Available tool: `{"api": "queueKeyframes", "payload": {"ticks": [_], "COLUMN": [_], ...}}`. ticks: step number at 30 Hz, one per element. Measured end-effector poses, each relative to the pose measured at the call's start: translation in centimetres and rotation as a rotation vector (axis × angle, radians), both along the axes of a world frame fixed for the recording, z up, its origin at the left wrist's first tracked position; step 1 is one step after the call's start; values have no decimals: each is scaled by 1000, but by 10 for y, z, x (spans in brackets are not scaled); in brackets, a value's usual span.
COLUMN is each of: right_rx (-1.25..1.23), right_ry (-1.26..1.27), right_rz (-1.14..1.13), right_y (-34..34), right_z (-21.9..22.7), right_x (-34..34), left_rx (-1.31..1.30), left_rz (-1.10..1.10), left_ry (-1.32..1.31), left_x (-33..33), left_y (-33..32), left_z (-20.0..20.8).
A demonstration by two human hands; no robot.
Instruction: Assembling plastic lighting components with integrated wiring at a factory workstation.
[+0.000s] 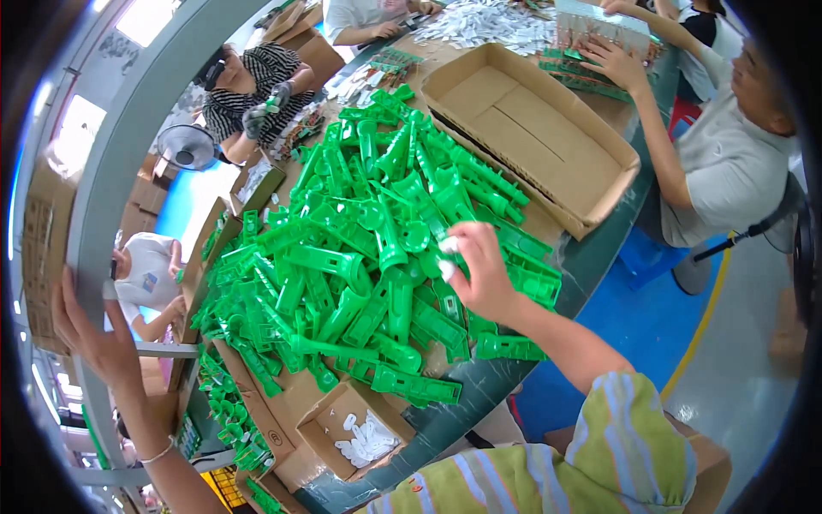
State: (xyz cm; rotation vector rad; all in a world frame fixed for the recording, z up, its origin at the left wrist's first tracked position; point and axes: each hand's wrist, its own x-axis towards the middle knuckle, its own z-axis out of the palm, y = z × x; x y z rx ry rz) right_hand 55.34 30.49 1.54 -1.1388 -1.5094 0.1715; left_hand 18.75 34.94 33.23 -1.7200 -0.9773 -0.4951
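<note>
A large heap of green moulded plastic shells, long and handle-shaped, covers the middle of the table. Over its right side hovers my right hand, thumb and forefinger apart, with white coverings on the tips and nothing visible between them. My left hand is raised at the far left, fingers stretched against a grey metal post. Close to my body, a small cardboard box contains small flat white pieces.
A shallow cardboard tray lies on the green table beyond the heap. A co-worker sits at the right, handling a clear panel. Another in a striped top works at the far left. White pieces are piled at the back.
</note>
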Motion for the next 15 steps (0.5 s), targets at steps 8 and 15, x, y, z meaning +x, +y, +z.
{"api": "queueKeyframes", "payload": {"ticks": [8,15], "right_rx": [-35,-477], "right_ry": [-162,-241], "right_rz": [141,45], "right_y": [148,309], "right_z": [22,30], "right_x": [24,29], "left_rx": [238,426], "left_rz": [265,171], "left_ry": [123,343], "left_x": [-5,-32], "left_y": [22,33], "left_z": [4,28]}}
